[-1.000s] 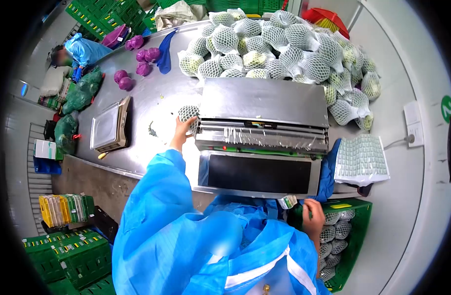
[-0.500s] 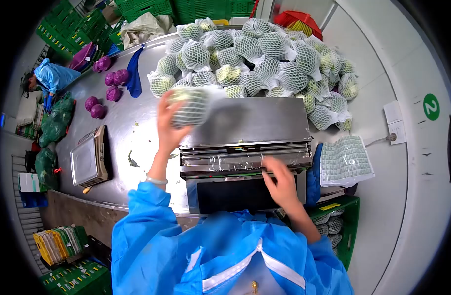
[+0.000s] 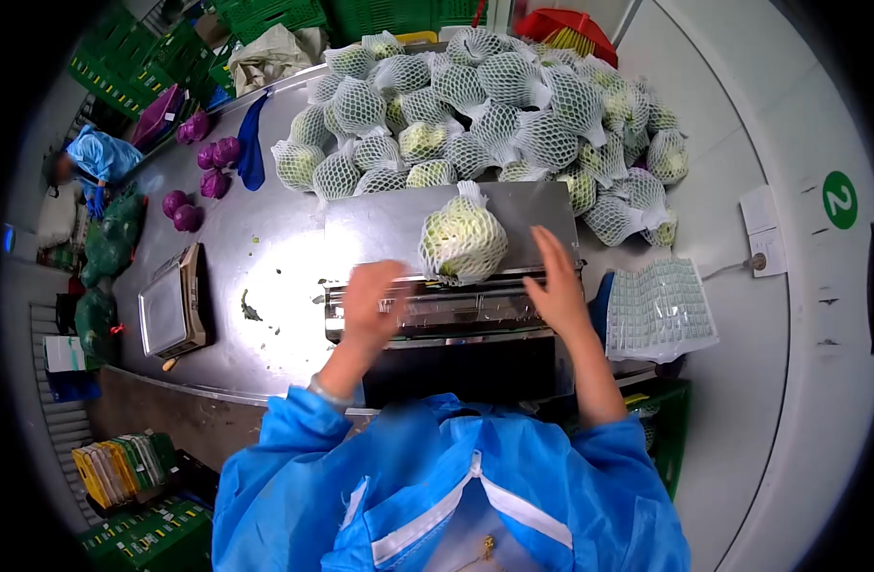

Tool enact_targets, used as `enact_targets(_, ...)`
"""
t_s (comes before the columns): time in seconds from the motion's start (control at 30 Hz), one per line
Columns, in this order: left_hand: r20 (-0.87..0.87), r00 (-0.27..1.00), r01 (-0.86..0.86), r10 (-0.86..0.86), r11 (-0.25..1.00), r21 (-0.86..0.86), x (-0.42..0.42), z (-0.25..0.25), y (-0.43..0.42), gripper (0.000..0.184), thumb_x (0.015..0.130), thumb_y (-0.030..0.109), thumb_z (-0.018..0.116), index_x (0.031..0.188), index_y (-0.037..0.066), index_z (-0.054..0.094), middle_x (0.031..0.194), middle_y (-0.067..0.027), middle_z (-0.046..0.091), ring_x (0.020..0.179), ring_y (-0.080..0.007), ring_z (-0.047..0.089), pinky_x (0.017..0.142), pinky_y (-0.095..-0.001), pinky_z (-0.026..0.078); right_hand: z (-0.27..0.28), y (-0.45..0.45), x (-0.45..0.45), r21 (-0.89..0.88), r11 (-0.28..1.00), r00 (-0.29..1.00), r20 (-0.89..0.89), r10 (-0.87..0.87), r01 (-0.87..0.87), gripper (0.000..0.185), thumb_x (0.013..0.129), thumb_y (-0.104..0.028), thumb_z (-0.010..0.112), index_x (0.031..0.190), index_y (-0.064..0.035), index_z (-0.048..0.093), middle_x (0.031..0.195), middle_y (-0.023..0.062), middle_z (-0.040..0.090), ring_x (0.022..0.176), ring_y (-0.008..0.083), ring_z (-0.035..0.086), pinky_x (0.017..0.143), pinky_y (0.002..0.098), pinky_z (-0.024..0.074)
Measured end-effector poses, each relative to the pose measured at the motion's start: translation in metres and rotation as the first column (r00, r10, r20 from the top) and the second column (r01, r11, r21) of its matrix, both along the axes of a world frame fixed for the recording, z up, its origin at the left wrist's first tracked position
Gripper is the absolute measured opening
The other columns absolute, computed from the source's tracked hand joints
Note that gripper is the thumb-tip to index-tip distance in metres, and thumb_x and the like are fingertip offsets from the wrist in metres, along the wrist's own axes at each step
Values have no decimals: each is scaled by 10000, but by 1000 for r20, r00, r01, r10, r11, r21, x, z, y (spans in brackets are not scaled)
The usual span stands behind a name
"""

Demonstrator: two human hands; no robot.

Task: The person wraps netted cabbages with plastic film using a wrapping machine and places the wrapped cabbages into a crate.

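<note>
A pale green-white vegetable head [image 3: 463,241] in a white foam net rests on the steel top of the film-wrapping machine [image 3: 361,224], its net end pointing away from me. Whether it is a cauliflower or a cabbage I cannot tell. To its left, my left hand [image 3: 368,303] is over the machine's front rollers, smeared by motion, empty, with fingers apart. On the other side my right hand [image 3: 561,286] has its fingers stretched out and holds nothing. Neither hand touches the head. Below the rollers lies a dark flat plate [image 3: 461,370].
Netted heads [image 3: 494,114] are piled behind the machine. Purple cabbages [image 3: 213,181], a blue cloth [image 3: 252,143] and a scale [image 3: 170,310] are on the left. A label sheet pack [image 3: 661,310] lies at right. A co-worker [image 3: 101,157] in blue stands far left.
The netted head has gone from my raised left hand onto the machine top, let go. My left hand has come down and right; my right hand has moved up with its fingers stretched out.
</note>
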State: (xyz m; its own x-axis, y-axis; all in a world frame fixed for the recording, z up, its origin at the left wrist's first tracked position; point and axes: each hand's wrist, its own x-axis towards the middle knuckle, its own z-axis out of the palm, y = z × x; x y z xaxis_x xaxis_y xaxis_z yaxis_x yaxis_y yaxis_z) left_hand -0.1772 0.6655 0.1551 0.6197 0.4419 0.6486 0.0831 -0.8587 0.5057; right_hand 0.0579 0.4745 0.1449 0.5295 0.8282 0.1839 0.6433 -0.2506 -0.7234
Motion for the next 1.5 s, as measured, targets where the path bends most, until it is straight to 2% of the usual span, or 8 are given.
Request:
enact_targets(0.27, -527, 768, -460, 365, 886, -58, -45, -80, -2, 310, 706, 240, 823, 875, 40, 656, 829, -91, 666, 851, -316, 567, 768, -416, 440, -55, -46, -21, -250, 885, 853, 459, -250, 394, 328, 761, -364, 763, 836, -52, 694, 930, 98, 580, 952, 305, 515, 825, 428, 387)
enact_targets(0.67, -551, 822, -314, 143, 921, -231, -48, -68, 3, 101, 827, 99, 701, 828, 10, 653, 742, -104, 600, 746, -264, 558, 701, -369, 458, -66, -49, -8, -156, 980, 988, -69, -136, 124, 181, 892, -155, 617, 801, -5, 574, 789, 128, 612, 758, 317, 589, 715, 396, 457)
enact_targets(0.8, -192, 898, -71, -397, 300, -951, -63, 4, 42, 98, 946, 115, 583, 871, 52, 580, 753, 2, 551, 749, -119, 531, 716, -283, 466, -11, -82, 11, 102, 995, 409, -907, 102, -22, 143, 950, -129, 536, 863, -17, 559, 688, 148, 600, 621, 248, 597, 591, 338, 478)
enact_targets(0.9, 384, 852, 398, -357, -37, -917, -51, 66, 64, 122, 1002, 199, 504, 969, 82, 489, 895, -186, 686, 954, -312, 675, 832, -425, 512, 48, -63, 13, 631, 750, 232, -773, 590, 198, 118, 979, -92, 455, 934, -22, 539, 833, 182, 649, 725, 297, 631, 709, 415, 530)
enact_targets(1.0, 585, 796, 603, -160, 117, -789, 30, 57, 68, 117, 1040, 224, 435, 1028, 108, 441, 1271, -240, 581, 1239, -352, 539, 1116, -492, 351, 55, 5, 24, 606, 642, 482, -786, 388, 471, 81, 992, -92, 477, 981, -37, 535, 1101, 196, 641, 1024, 300, 617, 932, 403, 471)
enact_targets(1.1, -42, 993, 35, -112, 609, -792, 94, -36, 91, 179, 1027, 237, 481, 1018, 62, 518, 937, -32, 556, 875, -133, 475, 870, -283, 400, -22, 68, 49, 253, 934, 937, -304, -171, 252, 159, 999, -167, 510, 1046, -17, 537, 1181, 148, 649, 1051, 210, 598, 954, 332, 428)
enact_targets(1.37, 173, 877, 226, -449, 68, -972, 63, -67, 67, 751, 861, 378, 705, 1457, 133, 320, 1413, -136, 451, 1346, -235, 387, 1127, -337, 277, -74, 53, 12, 104, 993, 891, -442, 101, -61, 652, 819, -406, 751, 1253, -12, 466, 1148, 180, 632, 1084, 279, 601, 943, 351, 452)
enact_targets(1.5, -142, 766, 316, -627, 559, -766, 62, -33, 58, 1053, 569, 166, 925, 1453, 61, 363, 1421, -127, 458, 1314, -237, 432, 1109, -349, 325, -46, 62, 7, 8, 998, 913, -403, 62, -64, 678, 741, -378, 826, 1186, 29, 515, 1099, 191, 651, 1020, 272, 633, 893, 375, 489)
